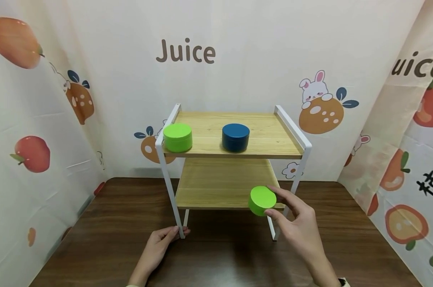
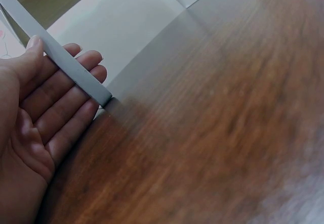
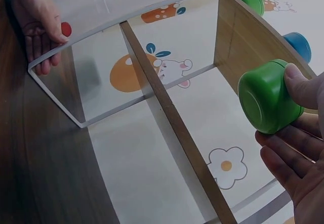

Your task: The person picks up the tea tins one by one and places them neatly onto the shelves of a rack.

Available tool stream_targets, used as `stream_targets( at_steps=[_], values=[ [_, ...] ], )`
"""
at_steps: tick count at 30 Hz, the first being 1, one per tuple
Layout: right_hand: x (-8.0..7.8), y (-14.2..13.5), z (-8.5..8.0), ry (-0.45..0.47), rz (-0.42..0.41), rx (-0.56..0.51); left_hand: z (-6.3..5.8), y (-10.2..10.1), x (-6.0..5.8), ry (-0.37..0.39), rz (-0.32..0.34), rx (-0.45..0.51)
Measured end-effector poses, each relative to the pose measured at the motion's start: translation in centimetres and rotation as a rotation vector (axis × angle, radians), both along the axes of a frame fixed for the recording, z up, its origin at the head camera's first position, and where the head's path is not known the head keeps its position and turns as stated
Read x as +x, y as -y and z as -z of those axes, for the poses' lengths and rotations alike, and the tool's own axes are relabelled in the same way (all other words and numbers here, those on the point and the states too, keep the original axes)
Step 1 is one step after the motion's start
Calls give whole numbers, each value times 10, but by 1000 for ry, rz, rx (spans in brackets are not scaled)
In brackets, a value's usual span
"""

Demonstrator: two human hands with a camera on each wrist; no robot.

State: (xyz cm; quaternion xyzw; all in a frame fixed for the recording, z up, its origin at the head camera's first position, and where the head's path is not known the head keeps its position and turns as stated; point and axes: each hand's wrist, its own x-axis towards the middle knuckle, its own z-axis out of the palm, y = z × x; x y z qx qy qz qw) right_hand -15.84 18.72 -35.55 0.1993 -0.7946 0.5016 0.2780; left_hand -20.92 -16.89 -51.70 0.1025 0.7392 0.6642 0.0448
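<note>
My right hand (image 1: 300, 225) pinches a green round tin (image 1: 262, 200) between thumb and fingers, in front of the lower shelf's right side. In the right wrist view the tin (image 3: 267, 96) is tilted, its base turned to the camera. My left hand (image 1: 161, 244) holds the foot of the front left leg of a two-tier shelf rack (image 1: 234, 156). The left wrist view shows the thumb on one side of the white leg (image 2: 76, 71) and the fingers behind it. On the top board stand another green tin (image 1: 178, 138), at the left front corner, and a blue tin (image 1: 235, 138) near the middle.
The rack's lower board (image 1: 223, 183) is light wood between white metal legs. It stands on a dark brown wooden table (image 1: 123, 223). Cloth backdrops (image 1: 256, 48) printed with fruit and rabbits close off the back and both sides.
</note>
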Motion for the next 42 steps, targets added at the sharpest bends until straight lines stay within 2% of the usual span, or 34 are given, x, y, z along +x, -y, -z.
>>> stream_targets(
  at_steps=[10, 31, 42],
  values=[
    [1, -5, -8, -9, 24, 5, 0, 0, 0, -1, -2, -15],
    [2, -8, -32, -63, 16, -3, 1, 1, -1, -28, 5, -9],
    [5, -11, -45, -86, 55, 11, 0, 0, 0, -23, -2, 8]
  ],
)
